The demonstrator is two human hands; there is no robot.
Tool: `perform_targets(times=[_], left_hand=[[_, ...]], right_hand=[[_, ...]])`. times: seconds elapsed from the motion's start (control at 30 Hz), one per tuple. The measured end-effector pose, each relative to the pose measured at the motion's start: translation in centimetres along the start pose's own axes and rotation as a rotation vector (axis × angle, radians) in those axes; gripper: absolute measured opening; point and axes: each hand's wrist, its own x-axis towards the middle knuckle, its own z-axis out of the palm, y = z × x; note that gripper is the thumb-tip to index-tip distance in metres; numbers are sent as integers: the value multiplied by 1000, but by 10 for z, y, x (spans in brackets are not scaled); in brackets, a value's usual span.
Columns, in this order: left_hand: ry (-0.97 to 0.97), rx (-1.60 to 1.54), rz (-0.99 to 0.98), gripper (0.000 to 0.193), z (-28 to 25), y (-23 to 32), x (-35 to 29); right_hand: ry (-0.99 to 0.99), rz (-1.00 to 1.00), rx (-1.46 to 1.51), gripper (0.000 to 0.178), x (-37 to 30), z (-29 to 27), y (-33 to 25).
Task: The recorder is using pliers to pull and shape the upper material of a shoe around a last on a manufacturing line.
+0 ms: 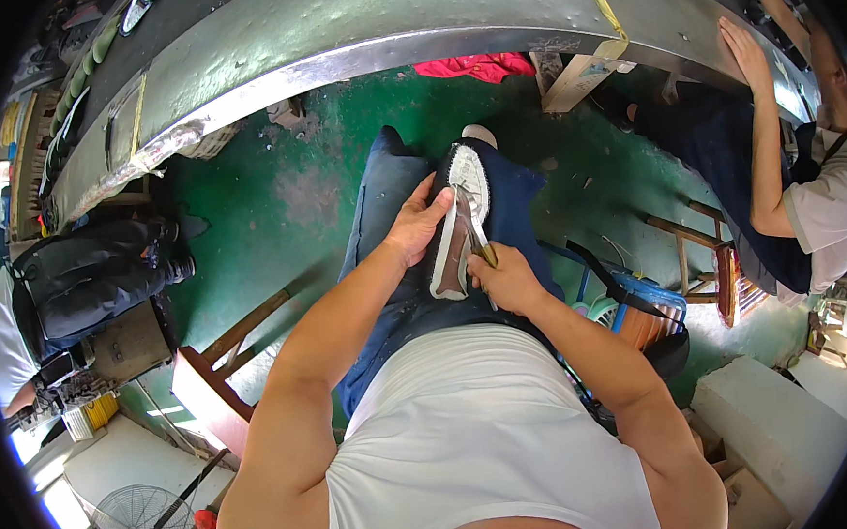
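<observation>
A shoe rests on my lap, its underside apparently facing up, with a brown middle and a whitish border. Its broad front end is white with a dark rim and points away from me. My left hand grips the shoe's left side, the thumb lying on top near the middle. Closed in my right hand is a slim hand tool with a yellowish-brown handle, held against the shoe's right edge. The tool's working end is too small to make out.
A metal-topped workbench curves across ahead of me. Another person's hand rests on it at the right. A wooden stool and a blue-framed seat stand to my right, a wooden seat to my left. A fan is behind left.
</observation>
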Motion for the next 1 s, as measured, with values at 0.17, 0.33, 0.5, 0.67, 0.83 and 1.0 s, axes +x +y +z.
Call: perform_targets(times=[0.17,0.33,0.5,0.67,0.83,1.0], left_hand=[[6,14,-23,72,10,2,-4],[112,107,-96,69,16,7,5],[167,274,-57,75,21,4,6],[102,468,-141,73,34,22,-1],[2,499,-303,96,34,47,-5],[48,466,-370,99,0,29,18]], right_hand=[[-410,172,656,26,3,-43,20],[-581,284,594,43,-11,-105,10],[-197,-71,17,44,-6,-104,-48],[-137,-248,-614,45,31,-93,-63],[-125,-130,-300,39,22,-94,-48],[-267,-8,-376,29,-15,-102,-45]])
